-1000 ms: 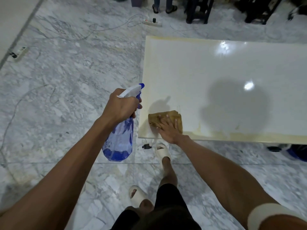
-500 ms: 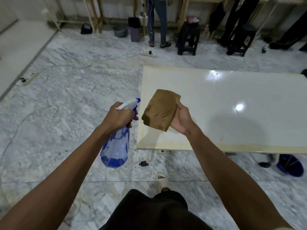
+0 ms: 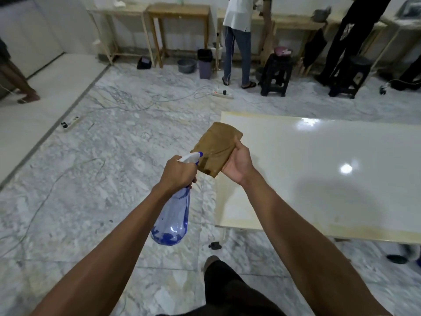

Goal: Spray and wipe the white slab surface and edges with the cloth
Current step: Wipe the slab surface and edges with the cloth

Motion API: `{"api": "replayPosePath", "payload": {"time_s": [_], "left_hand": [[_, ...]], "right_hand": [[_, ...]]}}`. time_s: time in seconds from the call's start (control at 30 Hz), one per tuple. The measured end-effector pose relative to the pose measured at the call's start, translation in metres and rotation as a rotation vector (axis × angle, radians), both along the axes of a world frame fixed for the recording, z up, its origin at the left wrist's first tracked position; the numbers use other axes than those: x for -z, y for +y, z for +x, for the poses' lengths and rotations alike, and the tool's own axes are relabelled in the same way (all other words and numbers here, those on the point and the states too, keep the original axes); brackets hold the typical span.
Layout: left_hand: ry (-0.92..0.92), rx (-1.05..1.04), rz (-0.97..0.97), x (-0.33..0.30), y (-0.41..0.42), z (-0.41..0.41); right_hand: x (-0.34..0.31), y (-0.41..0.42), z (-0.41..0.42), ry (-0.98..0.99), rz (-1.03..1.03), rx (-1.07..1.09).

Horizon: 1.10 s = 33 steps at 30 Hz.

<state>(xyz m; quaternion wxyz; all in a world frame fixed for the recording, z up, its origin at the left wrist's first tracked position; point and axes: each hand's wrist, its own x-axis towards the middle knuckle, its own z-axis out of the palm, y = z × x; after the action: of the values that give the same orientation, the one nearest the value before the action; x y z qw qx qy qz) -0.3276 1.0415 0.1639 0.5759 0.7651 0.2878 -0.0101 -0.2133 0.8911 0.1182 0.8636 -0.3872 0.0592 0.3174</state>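
The glossy white slab [image 3: 330, 169] lies flat at the right, with yellowish stains along its left and near edges. My left hand [image 3: 178, 174] grips the neck of a clear blue spray bottle [image 3: 174, 220], whose white nozzle points at the cloth. My right hand [image 3: 239, 164] holds up a folded brown cloth [image 3: 215, 148] in the air over the slab's left edge. The cloth's lower corner looks darker and wet.
Grey marble floor [image 3: 102, 179] with loose cables and power strips [image 3: 223, 94] spreads to the left and behind. Black stools [image 3: 275, 74], wooden tables [image 3: 180, 12], a bucket and standing people line the far wall. My leg shows at the bottom.
My right hand lifted the cloth off the slab's near corner and holds it up. The bottle's nozzle has come close to the cloth. The view tilted upward.
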Motion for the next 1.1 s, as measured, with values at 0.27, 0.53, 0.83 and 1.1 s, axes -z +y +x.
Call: {"api": "replayPosePath", "payload": {"time_s": [0.27,0.53,0.83,1.1], "left_hand": [[0.018,0.109,0.053,-0.009,0.057,0.091],[-0.051,0.192,-0.025,0.014,0.127,0.270],[0.032,0.220,-0.065,0.065,0.183,0.405],[0.104,0.215,-0.073,0.123,0.213,0.444]], "right_hand": [[0.045,0.050,0.092,0.085,-0.095,0.028],[0.116,0.051,0.270,0.054,-0.502,0.107],[0.136,0.094,0.466,-0.771,-1.162,0.153],[0.242,0.116,0.526,-0.965,-1.919,-0.664]]}}
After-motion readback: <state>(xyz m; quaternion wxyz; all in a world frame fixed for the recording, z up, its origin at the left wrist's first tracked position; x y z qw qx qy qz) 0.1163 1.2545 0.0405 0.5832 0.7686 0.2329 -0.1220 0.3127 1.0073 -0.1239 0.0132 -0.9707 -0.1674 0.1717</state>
